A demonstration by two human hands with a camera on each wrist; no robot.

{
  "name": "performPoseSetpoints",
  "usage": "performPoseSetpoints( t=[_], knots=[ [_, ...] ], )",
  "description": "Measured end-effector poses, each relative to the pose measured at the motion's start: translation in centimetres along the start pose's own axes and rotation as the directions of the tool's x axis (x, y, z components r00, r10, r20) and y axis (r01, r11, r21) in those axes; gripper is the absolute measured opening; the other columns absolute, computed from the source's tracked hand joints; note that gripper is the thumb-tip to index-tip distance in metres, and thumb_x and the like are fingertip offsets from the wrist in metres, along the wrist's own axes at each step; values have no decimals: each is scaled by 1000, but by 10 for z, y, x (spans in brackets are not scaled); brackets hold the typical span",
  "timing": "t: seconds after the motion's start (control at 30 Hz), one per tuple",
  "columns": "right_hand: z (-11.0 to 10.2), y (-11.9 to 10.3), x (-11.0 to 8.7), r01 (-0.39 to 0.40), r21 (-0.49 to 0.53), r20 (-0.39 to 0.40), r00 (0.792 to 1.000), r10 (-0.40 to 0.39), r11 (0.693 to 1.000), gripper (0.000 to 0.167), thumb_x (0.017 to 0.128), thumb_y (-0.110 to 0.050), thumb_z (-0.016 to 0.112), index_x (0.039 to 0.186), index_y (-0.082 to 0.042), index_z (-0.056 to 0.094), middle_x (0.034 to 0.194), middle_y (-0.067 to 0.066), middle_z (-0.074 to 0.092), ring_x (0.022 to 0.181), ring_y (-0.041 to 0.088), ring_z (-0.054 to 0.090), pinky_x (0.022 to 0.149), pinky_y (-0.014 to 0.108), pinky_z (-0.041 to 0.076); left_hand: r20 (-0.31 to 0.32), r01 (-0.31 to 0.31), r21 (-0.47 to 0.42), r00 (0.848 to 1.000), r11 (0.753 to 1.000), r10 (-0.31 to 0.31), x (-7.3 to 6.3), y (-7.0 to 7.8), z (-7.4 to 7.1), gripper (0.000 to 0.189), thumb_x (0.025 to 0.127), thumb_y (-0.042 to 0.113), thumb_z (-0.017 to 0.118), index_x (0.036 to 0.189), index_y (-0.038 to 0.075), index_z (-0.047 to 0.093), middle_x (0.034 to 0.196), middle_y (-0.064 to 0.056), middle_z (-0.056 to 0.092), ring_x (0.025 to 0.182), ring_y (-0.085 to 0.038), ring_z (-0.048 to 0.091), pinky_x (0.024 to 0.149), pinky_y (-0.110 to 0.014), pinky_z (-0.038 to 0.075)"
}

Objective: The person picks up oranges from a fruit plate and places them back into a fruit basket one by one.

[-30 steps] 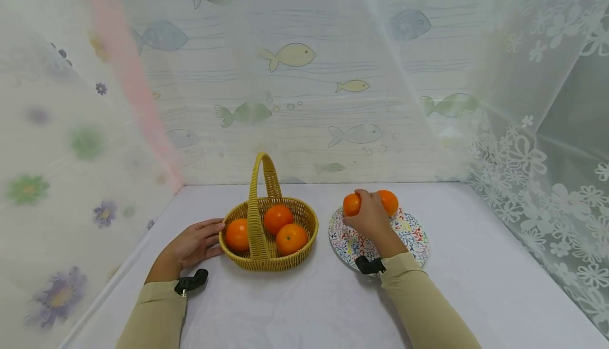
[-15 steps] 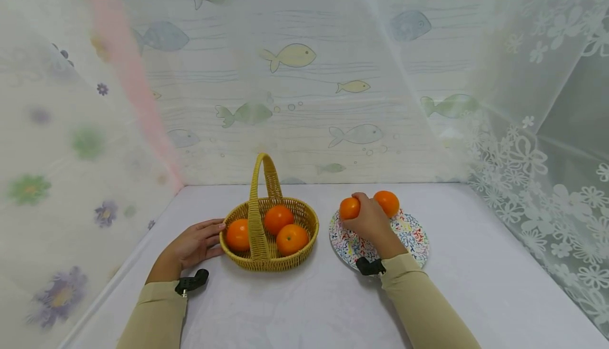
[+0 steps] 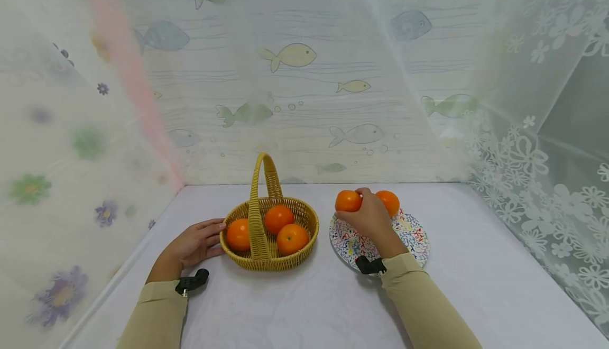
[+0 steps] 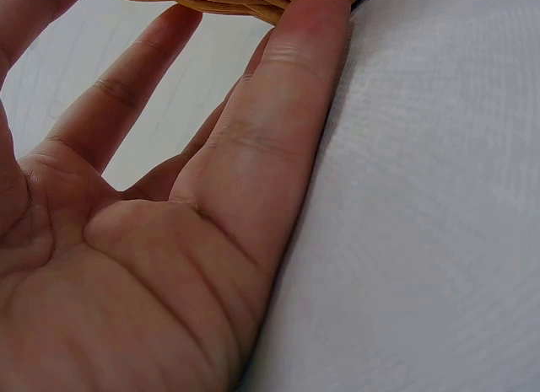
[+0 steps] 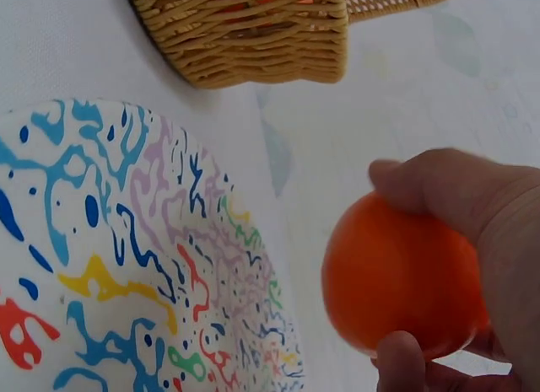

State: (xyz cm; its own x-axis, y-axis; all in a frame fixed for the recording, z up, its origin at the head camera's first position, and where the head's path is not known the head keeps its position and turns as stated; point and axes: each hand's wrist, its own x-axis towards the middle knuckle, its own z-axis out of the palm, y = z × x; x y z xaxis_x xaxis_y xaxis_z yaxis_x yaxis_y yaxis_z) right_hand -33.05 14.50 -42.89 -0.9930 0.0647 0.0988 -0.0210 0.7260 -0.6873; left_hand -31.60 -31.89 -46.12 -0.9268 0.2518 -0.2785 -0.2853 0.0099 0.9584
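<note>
My right hand (image 3: 372, 216) grips an orange (image 3: 348, 201) between thumb and fingers, over the far left part of a plate (image 3: 409, 238) with colourful squiggles. In the right wrist view the held orange (image 5: 401, 274) shows beside the plate's edge. Another orange (image 3: 388, 202) lies at the plate's far side, partly behind the hand. My left hand (image 3: 192, 244) has its fingers extended, fingertips touching the left side of a yellow wicker basket (image 3: 280, 264). The left wrist view shows these fingers (image 4: 253, 147) at the woven wall. Inside the basket sit three oranges (image 3: 292, 239).
The basket's tall arched handle (image 3: 259, 206) rises above its rim. A white cloth (image 3: 295, 306) covers the table. Behind stands a fish-patterned curtain (image 3: 295, 127), with a flowered curtain (image 3: 57, 206) on the left and lace (image 3: 566, 222) on the right.
The orange in my right hand has dipped slightly, then risen, shifting a little left and turning more into view. The left hand and basket stay where they were.
</note>
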Motion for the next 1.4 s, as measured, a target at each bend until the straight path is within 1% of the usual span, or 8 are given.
performPoseSetpoints(
  t=[0.13,0.23,0.5,0.77,1.03,1.13,1.3,1.4],
  knots=[
    [1,-4,-2,-2,13,-19,1000,2,1000,92,78,-65,81,146,-16,43,132,8,57,112,30,60,96,49,56,0,0,-4,1000,1000,0,-1,1,1,65,103,35,65,155,5,41,125,3,71,111,-16,70,96,-45,60],
    [-1,-8,-3,5,26,-26,1000,-4,1000,92,77,-68,80,143,-16,44,129,6,56,109,29,60,93,46,56,2,-3,-5,1000,1000,3,-1,1,1,63,104,34,64,155,5,42,124,3,71,111,-15,70,96,-45,60],
    [-1,-15,-6,52,-35,-32,998,-53,998,84,74,-65,83,134,-19,47,122,7,56,100,28,60,81,40,57,8,-7,-11,1000,1000,7,-1,2,2,60,104,33,64,154,6,43,123,4,71,110,-15,70,96,-45,60],
    [1,-24,-12,108,-34,-18,994,-109,994,79,72,-60,87,129,-20,50,119,6,57,98,27,61,82,41,59,-3,3,-7,1000,1000,-3,0,0,1,67,103,35,66,157,4,39,125,3,71,111,-16,70,96,-45,60],
    [3,-36,-18,162,-57,16,987,-161,985,79,70,-61,88,130,-23,54,119,5,60,99,26,60,82,40,59,-2,1,-18,1000,1000,-2,0,0,0,66,102,35,67,155,5,42,125,3,71,111,-16,70,97,-46,60],
    [4,-38,-19,181,-75,25,983,-180,981,78,69,-62,89,129,-24,55,118,4,62,100,24,59,81,38,59,-3,3,-13,1000,1000,-3,0,0,0,67,102,35,67,155,4,41,125,2,71,112,-16,70,97,-46,60],
    [7,-39,-20,210,-73,10,978,-210,975,70,69,-61,89,119,-25,57,113,2,63,97,23,58,75,34,58,0,0,-6,1000,1000,0,-1,0,1,69,102,36,67,156,4,39,126,2,70,112,-16,70,97,-46,59],
    [7,-39,-21,225,-65,0,974,-226,972,67,68,-63,90,114,-27,57,109,0,62,94,22,57,72,31,56,1,-1,-8,1000,1000,1,-1,1,1,68,102,35,67,156,4,39,126,2,70,113,-16,70,98,-46,59]
  ],
)
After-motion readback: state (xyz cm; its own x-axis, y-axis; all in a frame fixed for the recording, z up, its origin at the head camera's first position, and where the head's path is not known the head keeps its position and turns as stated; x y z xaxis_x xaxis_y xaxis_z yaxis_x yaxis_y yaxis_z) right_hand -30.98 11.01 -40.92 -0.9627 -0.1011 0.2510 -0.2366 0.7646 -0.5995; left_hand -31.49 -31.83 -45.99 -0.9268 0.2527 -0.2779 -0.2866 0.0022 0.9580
